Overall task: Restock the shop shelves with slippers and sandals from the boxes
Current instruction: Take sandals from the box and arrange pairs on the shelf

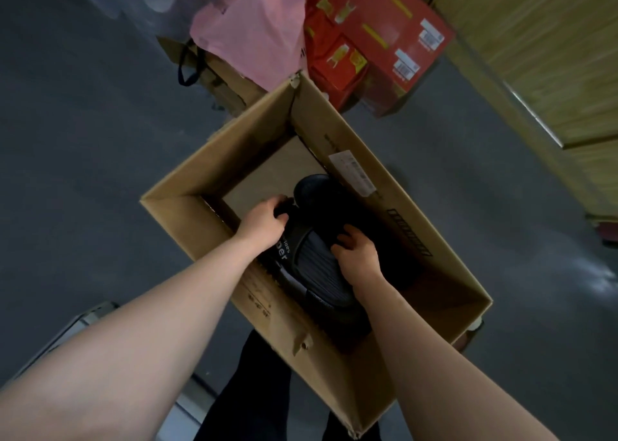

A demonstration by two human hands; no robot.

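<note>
An open brown cardboard box (207,173) stands on the grey floor below me. Inside it lie black slippers (317,263), one with a ribbed sole facing up and white lettering on its side. Another black slipper (312,189) lies just beyond them. My left hand (264,221) reaches into the box and grips the far end of the near slipper with curled fingers. My right hand (356,251) curls its fingers over the slipper's right edge. Much of the box's right side is in dark shadow.
Red printed cartons (378,35) are stacked behind the box, with a pink bag (254,29) and a brown carton (224,82) to their left. A pale wooden unit (541,55) runs along the right. Grey floor lies open to the left.
</note>
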